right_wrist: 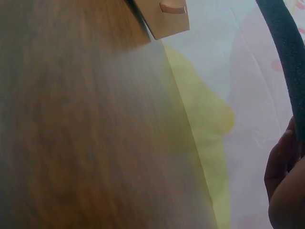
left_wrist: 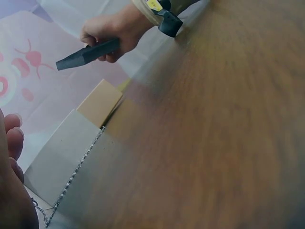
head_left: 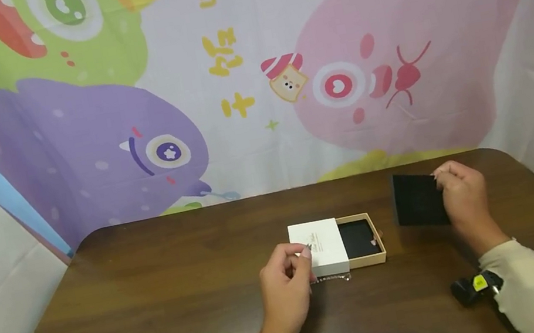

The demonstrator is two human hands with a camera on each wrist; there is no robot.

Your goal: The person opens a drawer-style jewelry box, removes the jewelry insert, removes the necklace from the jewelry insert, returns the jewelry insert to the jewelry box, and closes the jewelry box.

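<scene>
My left hand [head_left: 285,285] hovers at the near left corner of the small white box [head_left: 323,260], thumb and forefinger pinched together. A thin silver chain [left_wrist: 78,167] lies along the box's near side; its left end bends up and passes behind these fingers. My right hand [head_left: 465,194] grips a square black foam pad [head_left: 418,200] by its right edge and holds it up, right of the box. From the box's white sleeve a tan drawer [head_left: 378,236] sticks out to the right, with a black lining [head_left: 358,238] inside and a small pull tab at its end.
The brown wooden table [head_left: 160,292] has rounded far corners. A cloth curtain [head_left: 266,160] printed with cartoon monsters hangs along its far edge, with white cloth at both sides. A black wrist camera [head_left: 473,288] is strapped to my right forearm.
</scene>
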